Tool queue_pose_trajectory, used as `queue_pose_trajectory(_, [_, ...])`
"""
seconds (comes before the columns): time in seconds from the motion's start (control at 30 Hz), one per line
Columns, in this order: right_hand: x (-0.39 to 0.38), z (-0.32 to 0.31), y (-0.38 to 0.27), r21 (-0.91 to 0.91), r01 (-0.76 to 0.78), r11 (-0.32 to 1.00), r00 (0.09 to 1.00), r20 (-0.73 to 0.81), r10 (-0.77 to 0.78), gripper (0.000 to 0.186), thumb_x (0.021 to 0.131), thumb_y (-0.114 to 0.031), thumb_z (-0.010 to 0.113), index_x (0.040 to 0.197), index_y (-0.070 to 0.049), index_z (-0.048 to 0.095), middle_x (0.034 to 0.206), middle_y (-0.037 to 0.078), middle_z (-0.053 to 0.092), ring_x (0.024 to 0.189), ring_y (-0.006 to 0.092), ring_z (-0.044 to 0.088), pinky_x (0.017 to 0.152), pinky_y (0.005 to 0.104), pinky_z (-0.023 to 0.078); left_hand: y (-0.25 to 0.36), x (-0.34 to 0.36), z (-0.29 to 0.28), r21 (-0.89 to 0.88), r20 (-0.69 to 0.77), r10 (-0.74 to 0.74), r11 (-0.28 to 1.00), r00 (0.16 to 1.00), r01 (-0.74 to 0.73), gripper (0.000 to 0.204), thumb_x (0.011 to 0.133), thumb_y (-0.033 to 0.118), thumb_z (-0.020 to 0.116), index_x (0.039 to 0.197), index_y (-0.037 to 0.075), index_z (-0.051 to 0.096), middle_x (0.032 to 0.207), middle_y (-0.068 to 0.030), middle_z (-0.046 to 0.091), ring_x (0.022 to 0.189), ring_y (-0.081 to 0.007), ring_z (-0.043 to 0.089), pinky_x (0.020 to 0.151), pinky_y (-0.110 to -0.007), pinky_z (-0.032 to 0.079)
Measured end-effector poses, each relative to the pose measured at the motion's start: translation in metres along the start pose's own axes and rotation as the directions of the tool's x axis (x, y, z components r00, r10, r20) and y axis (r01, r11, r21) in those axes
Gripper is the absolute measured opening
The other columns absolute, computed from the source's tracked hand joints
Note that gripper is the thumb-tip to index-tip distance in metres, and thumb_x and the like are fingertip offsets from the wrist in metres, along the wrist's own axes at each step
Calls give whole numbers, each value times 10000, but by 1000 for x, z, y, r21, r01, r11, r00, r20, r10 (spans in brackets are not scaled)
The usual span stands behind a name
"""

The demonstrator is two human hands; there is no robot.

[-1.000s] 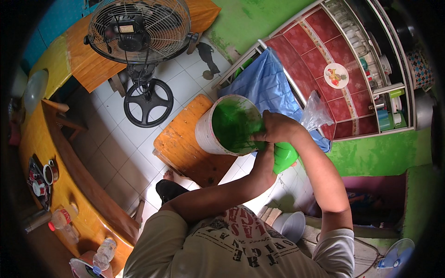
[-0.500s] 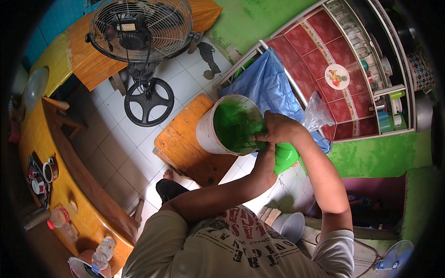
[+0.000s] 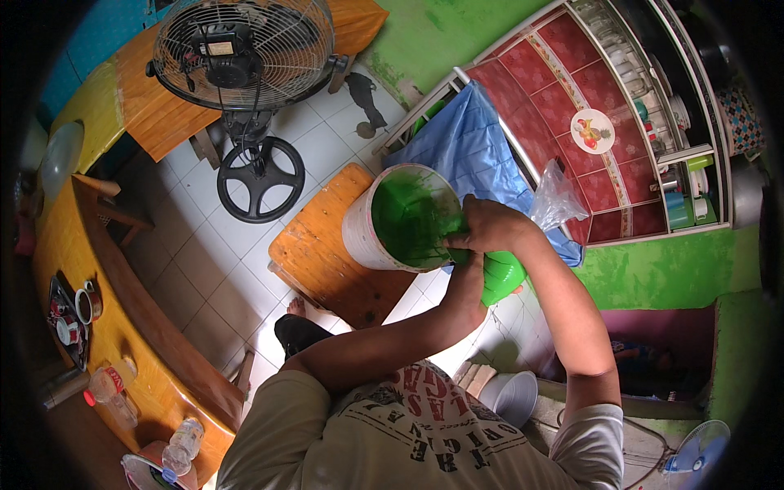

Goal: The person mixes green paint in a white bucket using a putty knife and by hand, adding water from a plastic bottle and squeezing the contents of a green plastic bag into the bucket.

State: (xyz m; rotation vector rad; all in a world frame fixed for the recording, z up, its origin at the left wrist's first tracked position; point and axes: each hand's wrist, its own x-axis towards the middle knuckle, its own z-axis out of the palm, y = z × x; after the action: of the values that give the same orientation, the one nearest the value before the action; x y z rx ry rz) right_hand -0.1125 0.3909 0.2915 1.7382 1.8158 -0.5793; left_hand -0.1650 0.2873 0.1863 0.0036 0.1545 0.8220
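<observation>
A white bucket, streaked inside with wet green paint, tilts with its mouth toward me above a wooden stool. At its right rim my right hand is closed, its fingers curled over the edge of the opening; what they grip is hidden. Just below, my left hand presses against a bright green, ridged plastic container and seems closed around it. Its fingers are mostly out of sight. The container's upper end disappears under my right hand. Both hands are close together.
The orange wooden stool stands under the bucket on white tiles. A black fan is beyond it. A blue cover and a red-tiled cabinet lie to the right. Bottles are on the curved counter; a grey basin sits near me.
The view has shifted very slightly. Both hands, the bucket and the green container keep nearly the same places.
</observation>
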Motion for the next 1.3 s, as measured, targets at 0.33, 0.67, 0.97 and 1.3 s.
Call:
queue_pose_trajectory(0.33, [5,4,7,-6,43,999,999,-18,-43,852,819,-531,811,1234,153,516,1096,328,682,1073,436,681,915,462,538,7,1,-3,42,28,-31,999,999,30,453,1127,470,338,1368,131,516,1266,-73,653,1109,-235,670,783,-463,614])
queue_pose_trajectory(0.67, [6,1,-1,-20,25,999,1000,9,-25,892,806,-526,821,1264,167,494,1116,323,689,1075,430,688,910,464,549,10,0,-2,32,8,-13,999,1000,12,497,1087,547,408,1354,142,518,1245,-57,649,1079,-213,678,750,-458,622])
queue_pose_trajectory(0.97, [7,1,3,-14,39,999,999,0,-39,863,818,-542,813,1228,156,512,1093,326,684,1064,430,686,907,452,538,9,2,-2,10,11,-17,1000,1000,17,475,1101,517,398,1343,128,527,1238,-69,659,1078,-228,681,772,-458,618])
queue_pose_trajectory(1.3, [6,8,5,-10,27,1000,999,21,-27,858,806,-506,825,1245,162,513,1082,314,699,1045,423,695,886,453,551,9,-3,1,32,-11,-58,998,998,58,457,1114,493,378,1344,126,525,1239,-69,659,1076,-229,681,769,-459,615])
